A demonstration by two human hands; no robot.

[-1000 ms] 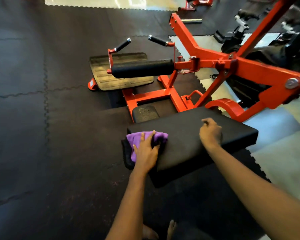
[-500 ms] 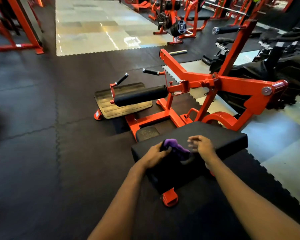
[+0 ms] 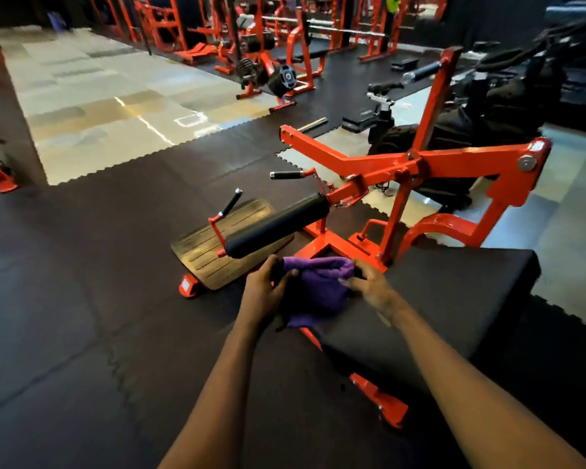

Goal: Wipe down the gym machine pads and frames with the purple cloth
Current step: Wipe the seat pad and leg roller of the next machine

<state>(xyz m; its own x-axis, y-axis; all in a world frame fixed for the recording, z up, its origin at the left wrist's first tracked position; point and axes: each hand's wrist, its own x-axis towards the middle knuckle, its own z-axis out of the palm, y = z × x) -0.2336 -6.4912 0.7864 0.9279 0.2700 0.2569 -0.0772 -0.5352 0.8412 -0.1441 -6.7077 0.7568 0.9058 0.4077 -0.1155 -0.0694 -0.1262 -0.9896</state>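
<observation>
Head view: both hands hold the purple cloth (image 3: pixel 318 286) bunched between them, above the near-left corner of the black seat pad (image 3: pixel 447 299). The left hand (image 3: pixel 263 292) is curled around the cloth's left end with its thumb pressed on top. The right hand (image 3: pixel 369 287) pinches the right end with its fingertips, the palm turned down over the pad. A loose flap of cloth hangs below the hands.

The flat pad sits on an orange frame (image 3: pixel 420 167) whose foot (image 3: pixel 386 404) juts out under the near edge. Just beyond the cloth, a black roller pad (image 3: pixel 274 225) lies crosswise above a ribbed footplate (image 3: pixel 210 252), with two black-gripped handles (image 3: pixel 285 175) rising near it.

The floor under the machine is dark interlocking rubber matting (image 3: pixel 82 333), which gives way farther off to pale glossy tiles (image 3: pixel 115 103). Across the room stand more orange racks (image 3: pixel 285 38) loaded with weight plates, blurred. To the right, behind the frame, sits dark equipment too indistinct to identify.
</observation>
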